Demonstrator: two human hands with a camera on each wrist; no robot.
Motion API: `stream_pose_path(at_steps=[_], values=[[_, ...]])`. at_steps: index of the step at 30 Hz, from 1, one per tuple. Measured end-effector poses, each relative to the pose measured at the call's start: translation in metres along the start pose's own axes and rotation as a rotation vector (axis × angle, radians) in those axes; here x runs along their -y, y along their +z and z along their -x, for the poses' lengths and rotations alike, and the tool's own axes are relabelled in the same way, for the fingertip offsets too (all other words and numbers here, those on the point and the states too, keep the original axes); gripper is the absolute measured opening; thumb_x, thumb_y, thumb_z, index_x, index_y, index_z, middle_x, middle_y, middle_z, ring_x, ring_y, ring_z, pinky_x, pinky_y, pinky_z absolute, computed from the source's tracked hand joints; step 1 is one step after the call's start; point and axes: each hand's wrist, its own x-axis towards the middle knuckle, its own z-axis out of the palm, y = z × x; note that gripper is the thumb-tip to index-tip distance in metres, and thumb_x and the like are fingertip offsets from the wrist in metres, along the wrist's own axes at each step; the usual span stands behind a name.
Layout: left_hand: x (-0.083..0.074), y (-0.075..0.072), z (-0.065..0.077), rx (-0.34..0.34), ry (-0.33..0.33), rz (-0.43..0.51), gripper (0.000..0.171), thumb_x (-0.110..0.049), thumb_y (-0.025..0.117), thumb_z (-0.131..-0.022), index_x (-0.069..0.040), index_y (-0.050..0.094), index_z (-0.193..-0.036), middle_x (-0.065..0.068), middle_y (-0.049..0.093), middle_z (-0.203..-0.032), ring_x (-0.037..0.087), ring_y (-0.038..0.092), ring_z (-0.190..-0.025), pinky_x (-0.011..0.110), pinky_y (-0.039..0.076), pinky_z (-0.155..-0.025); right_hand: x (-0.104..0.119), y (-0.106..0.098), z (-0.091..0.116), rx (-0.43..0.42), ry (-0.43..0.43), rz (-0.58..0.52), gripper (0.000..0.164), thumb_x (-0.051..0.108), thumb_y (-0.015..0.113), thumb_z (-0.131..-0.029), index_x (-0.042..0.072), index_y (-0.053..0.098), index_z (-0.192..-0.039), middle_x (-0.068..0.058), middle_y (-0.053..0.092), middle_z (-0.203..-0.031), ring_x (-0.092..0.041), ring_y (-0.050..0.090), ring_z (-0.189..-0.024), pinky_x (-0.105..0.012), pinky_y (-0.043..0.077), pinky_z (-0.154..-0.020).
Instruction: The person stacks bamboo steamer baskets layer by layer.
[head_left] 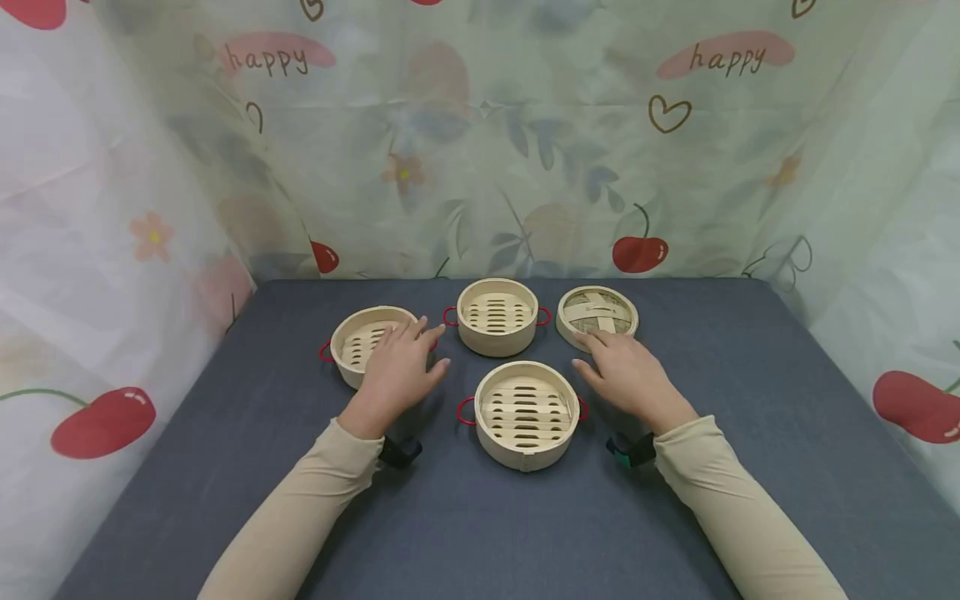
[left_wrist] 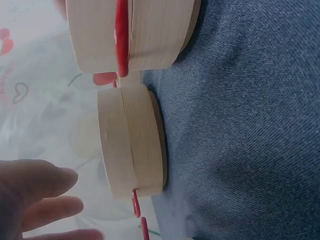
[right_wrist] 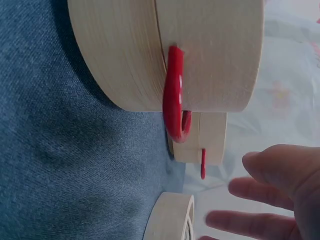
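Three small bamboo steamer baskets with red side handles stand on the dark cloth: a near one [head_left: 528, 454], a back one [head_left: 497, 340] and a left one [head_left: 347, 363]. A woven bamboo lid [head_left: 573, 312] lies at the back right. My left hand [head_left: 397, 367] hovers over the right side of the left basket, fingers spread, partly hiding it. My right hand [head_left: 633, 375] is held just in front of the lid, to the right of the near basket, its fingers overlapping the lid's front edge. Neither hand holds anything; the wrist views show their fingers extended and apart from the baskets.
A dark blue-grey cloth [head_left: 465, 542] covers the table. Patterned curtains [head_left: 480, 167] hang behind it and on both sides. A black band [head_left: 401, 452] is on the left wrist and another [head_left: 632, 450] on the right.
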Motion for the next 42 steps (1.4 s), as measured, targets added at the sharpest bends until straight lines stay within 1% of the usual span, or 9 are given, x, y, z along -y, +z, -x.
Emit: stream_pose_path(at_steps=[2, 5, 8, 13, 20, 23, 30, 36, 42], values=[[-0.001, 0.000, 0.001, -0.044, 0.020, 0.003, 0.044, -0.031, 0.066, -0.090, -0.012, 0.062, -0.130, 0.014, 0.063, -0.127, 0.032, 0.059, -0.117, 0.048, 0.043, -0.102, 0.001, -0.001, 0.001, 0.029, 0.002, -0.028, 0.047, 0.034, 0.054, -0.099, 0.010, 0.052, -0.139, -0.017, 0.053, -0.139, -0.035, 0.051, -0.127, -0.054, 0.042, -0.101], [-0.001, -0.001, 0.002, -0.081, 0.024, 0.029, 0.036, -0.026, 0.067, -0.089, -0.012, 0.067, -0.122, 0.010, 0.071, -0.111, 0.026, 0.067, -0.096, 0.043, 0.053, -0.082, 0.003, -0.002, 0.001, 0.075, 0.023, -0.070, 0.043, 0.033, 0.053, -0.099, 0.012, 0.055, -0.136, -0.013, 0.056, -0.137, -0.031, 0.055, -0.124, -0.053, 0.046, -0.095], [-0.001, -0.002, 0.001, -0.083, -0.005, 0.054, 0.031, -0.025, 0.066, -0.090, -0.013, 0.069, -0.118, 0.007, 0.072, -0.104, 0.022, 0.068, -0.084, 0.040, 0.054, -0.067, 0.005, -0.003, 0.002, 0.076, 0.017, -0.096, 0.039, 0.032, 0.053, -0.099, 0.012, 0.058, -0.133, -0.010, 0.061, -0.132, -0.028, 0.060, -0.117, -0.051, 0.049, -0.091], [0.000, -0.006, 0.000, -0.102, -0.030, 0.069, 0.025, -0.025, 0.064, -0.091, -0.014, 0.070, -0.112, 0.004, 0.073, -0.093, 0.017, 0.064, -0.070, 0.036, 0.050, -0.057, 0.003, -0.005, 0.003, 0.040, 0.002, -0.168, 0.035, 0.031, 0.054, -0.099, 0.012, 0.062, -0.128, -0.007, 0.067, -0.122, -0.025, 0.065, -0.107, -0.048, 0.052, -0.086], [0.000, -0.012, -0.001, -0.073, -0.055, 0.104, 0.023, -0.024, 0.063, -0.091, -0.015, 0.070, -0.111, 0.002, 0.072, -0.090, 0.013, 0.061, -0.066, 0.032, 0.047, -0.055, -0.001, -0.006, 0.007, 0.034, -0.011, -0.262, 0.033, 0.030, 0.055, -0.099, 0.012, 0.063, -0.126, -0.006, 0.068, -0.118, -0.023, 0.065, -0.105, -0.046, 0.053, -0.084], [0.002, -0.013, -0.001, -0.058, -0.065, 0.130, 0.022, -0.024, 0.063, -0.092, -0.016, 0.071, -0.110, 0.001, 0.071, -0.090, 0.013, 0.061, -0.068, 0.032, 0.048, -0.058, -0.002, -0.005, 0.010, 0.041, -0.017, -0.321, 0.033, 0.030, 0.054, -0.100, 0.013, 0.062, -0.127, -0.005, 0.067, -0.120, -0.023, 0.065, -0.106, -0.046, 0.052, -0.085], [0.008, -0.019, 0.001, -0.009, -0.089, 0.248, 0.024, -0.023, 0.060, -0.093, -0.013, 0.070, -0.113, 0.005, 0.071, -0.093, 0.016, 0.062, -0.076, 0.035, 0.050, -0.067, -0.006, -0.002, 0.019, 0.051, -0.006, -0.467, 0.033, 0.029, 0.053, -0.100, 0.013, 0.060, -0.128, -0.007, 0.066, -0.122, -0.024, 0.064, -0.107, -0.045, 0.051, -0.088], [0.016, -0.026, 0.004, -0.007, -0.107, 0.309, 0.024, -0.025, 0.056, -0.094, -0.015, 0.070, -0.111, 0.003, 0.072, -0.093, 0.017, 0.064, -0.078, 0.034, 0.050, -0.065, -0.012, 0.004, 0.027, 0.057, 0.033, -0.543, 0.034, 0.031, 0.054, -0.100, 0.014, 0.060, -0.129, -0.006, 0.067, -0.118, -0.021, 0.064, -0.100, -0.043, 0.052, -0.084], [0.024, -0.034, 0.008, -0.020, -0.123, 0.381, 0.025, -0.029, 0.055, -0.096, -0.013, 0.068, -0.111, 0.005, 0.071, -0.099, 0.022, 0.065, -0.089, 0.040, 0.052, -0.078, -0.014, 0.007, 0.036, 0.087, 0.068, -0.650, 0.041, 0.037, 0.055, -0.099, 0.015, 0.058, -0.133, -0.006, 0.068, -0.115, -0.021, 0.066, -0.098, -0.042, 0.052, -0.083]])
